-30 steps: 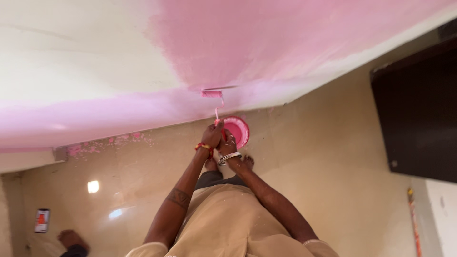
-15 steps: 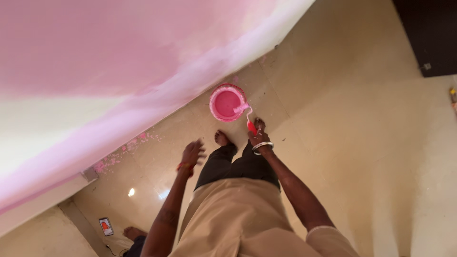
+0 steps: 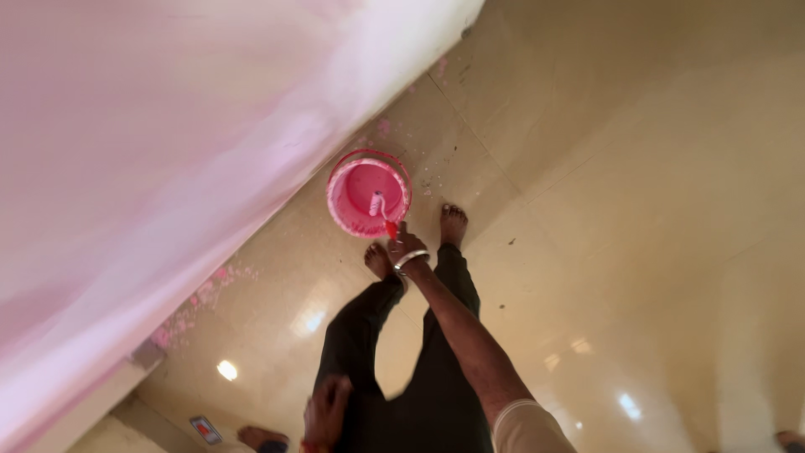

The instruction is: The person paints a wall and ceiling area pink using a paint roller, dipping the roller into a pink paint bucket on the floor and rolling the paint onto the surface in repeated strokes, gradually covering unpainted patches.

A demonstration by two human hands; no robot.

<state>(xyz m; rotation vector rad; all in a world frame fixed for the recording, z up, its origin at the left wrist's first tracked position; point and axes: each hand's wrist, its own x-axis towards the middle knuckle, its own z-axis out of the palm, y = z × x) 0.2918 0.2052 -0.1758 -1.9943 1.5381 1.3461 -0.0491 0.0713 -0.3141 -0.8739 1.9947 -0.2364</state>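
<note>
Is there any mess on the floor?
Yes. Pink paint specks dot the shiny tile floor along the wall's foot, with a few more spots near the pink paint bucket. The right hand holds a roller in it.

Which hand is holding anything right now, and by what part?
Right hand grips the paint roller by its red handle, roller head down in the pink paint bucket. Left hand holds nothing, resting by the thigh.

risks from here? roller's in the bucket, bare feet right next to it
1. The right hand holds the paint roller in the open pink bucket; lifted out loaded, it could drip onto the glossy tiled floor.
2. Both bare feet stand beside the bucket; a nudge might tip it.
3. Pink spatter already lies along the wall base; wet paint on polished tile could be slippery.
</note>
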